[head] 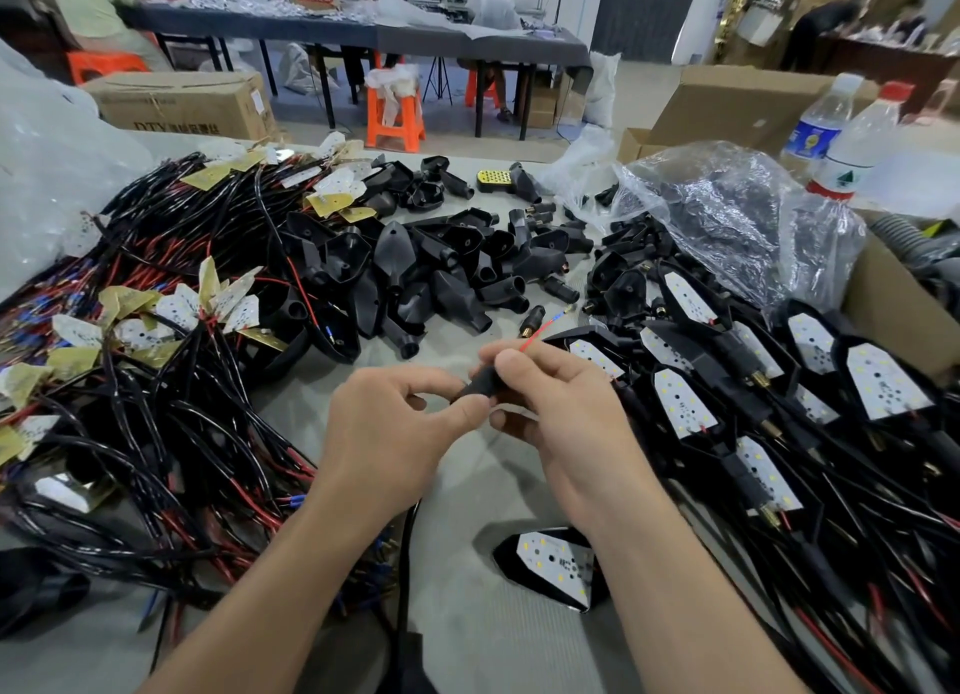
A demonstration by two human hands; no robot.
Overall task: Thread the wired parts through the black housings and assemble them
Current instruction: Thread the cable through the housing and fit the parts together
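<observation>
Two-handed hold above counter (467,636): left grip (395,426) pinches low end of black housing (480,384), right grip (561,407) curls round upper part. Red wire (535,337) sticks out top. Loose housings (415,272) heaped behind; wired boards (182,309) left.

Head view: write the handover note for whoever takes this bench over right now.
Left grip: pinches the near end of a small black housing.
Right grip: holds the same housing; a red wire sticks out past its fingers.
Stock: empty housings in the centre, wired LED boards on the left.
Done: assembled units stacked on the right.
Left: finish this threading, then probably work through the left pile.
</observation>
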